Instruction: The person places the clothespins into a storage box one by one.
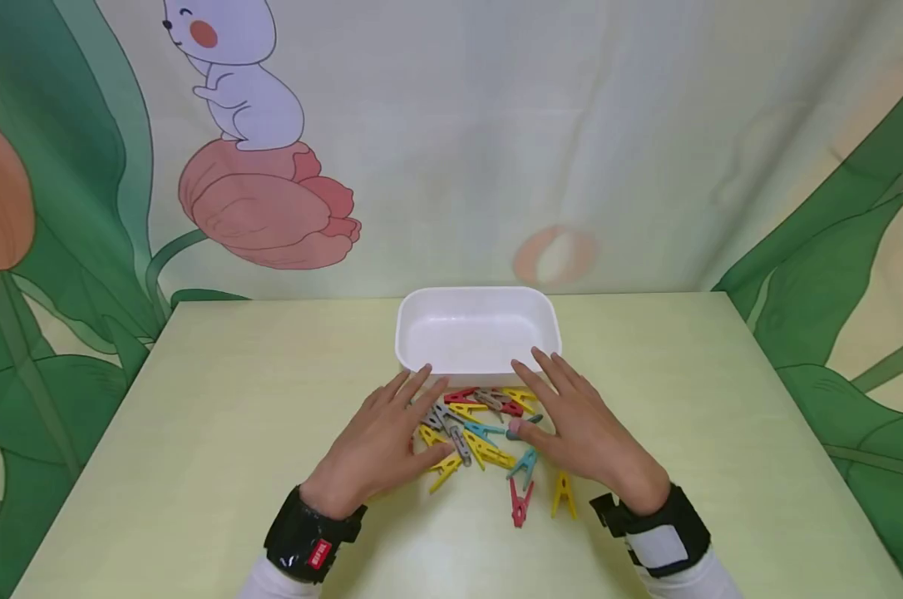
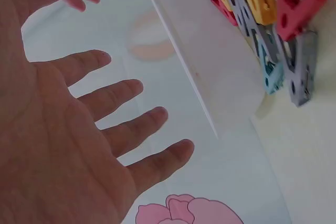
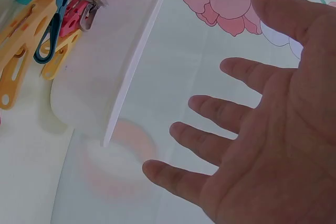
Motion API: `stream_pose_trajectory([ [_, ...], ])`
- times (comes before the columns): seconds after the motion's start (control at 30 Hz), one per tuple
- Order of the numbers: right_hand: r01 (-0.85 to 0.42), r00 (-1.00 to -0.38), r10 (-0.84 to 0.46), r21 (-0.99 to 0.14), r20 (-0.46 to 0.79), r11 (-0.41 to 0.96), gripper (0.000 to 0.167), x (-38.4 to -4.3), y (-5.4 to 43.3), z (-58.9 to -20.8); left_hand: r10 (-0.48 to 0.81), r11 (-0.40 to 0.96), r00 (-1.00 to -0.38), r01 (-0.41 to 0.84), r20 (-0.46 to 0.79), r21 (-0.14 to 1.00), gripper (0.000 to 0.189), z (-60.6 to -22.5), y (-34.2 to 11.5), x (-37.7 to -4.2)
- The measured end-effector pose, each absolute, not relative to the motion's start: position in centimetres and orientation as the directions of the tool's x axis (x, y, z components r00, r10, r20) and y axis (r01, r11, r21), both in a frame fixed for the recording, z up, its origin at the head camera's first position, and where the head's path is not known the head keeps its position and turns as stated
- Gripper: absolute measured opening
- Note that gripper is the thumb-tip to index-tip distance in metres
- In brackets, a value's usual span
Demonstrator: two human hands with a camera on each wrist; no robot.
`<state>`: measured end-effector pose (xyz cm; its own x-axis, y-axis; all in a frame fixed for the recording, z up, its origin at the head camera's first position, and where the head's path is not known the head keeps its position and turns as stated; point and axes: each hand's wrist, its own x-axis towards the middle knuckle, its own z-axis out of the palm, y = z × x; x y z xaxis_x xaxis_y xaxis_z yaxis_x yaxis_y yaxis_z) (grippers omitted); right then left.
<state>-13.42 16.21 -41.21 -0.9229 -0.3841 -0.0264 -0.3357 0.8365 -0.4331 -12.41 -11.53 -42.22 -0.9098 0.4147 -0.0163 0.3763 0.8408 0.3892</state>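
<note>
A heap of plastic clothespins in red, yellow, grey and blue lies on the table, between and partly behind the two hands. Both hands hover over its sides with fingers spread and hold nothing. The left hand [image 1: 380,445] covers the heap's left edge in the head view; a grey clothespin [image 2: 303,72] shows beyond its fingers in the left wrist view. On the other side is the right hand [image 1: 589,433], its thumb overlapping a dark blue clothespin [image 3: 55,19]. A red clothespin [image 1: 520,504] and a yellow clothespin [image 1: 564,497] lie nearer the front.
Just behind the heap stands a white rectangular tray [image 1: 477,334] with nothing visible inside. The pale table [image 1: 234,399] ends at a curtain [image 1: 436,166] printed with flowers, leaves and a white animal. Black bands [image 1: 313,534] circle both wrists.
</note>
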Motion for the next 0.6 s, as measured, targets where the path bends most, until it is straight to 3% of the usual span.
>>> stream_pose_trajectory([
  [0.27, -0.356, -0.919, -0.395, -0.430, -0.003, 0.830, 0.081, -13.5, 16.2, -41.1, 0.381, 0.868, -0.924, 0.343, -0.036, 0.360, 0.065, -42.3, -13.8, -9.8],
  [0.6, -0.346, -0.918, -0.395, -0.430, -0.027, 0.834, 0.081, -13.3, 16.5, -41.1, 0.316, 0.917, -0.937, 0.261, -0.150, 0.303, 0.063, -44.1, -15.4, -8.2],
])
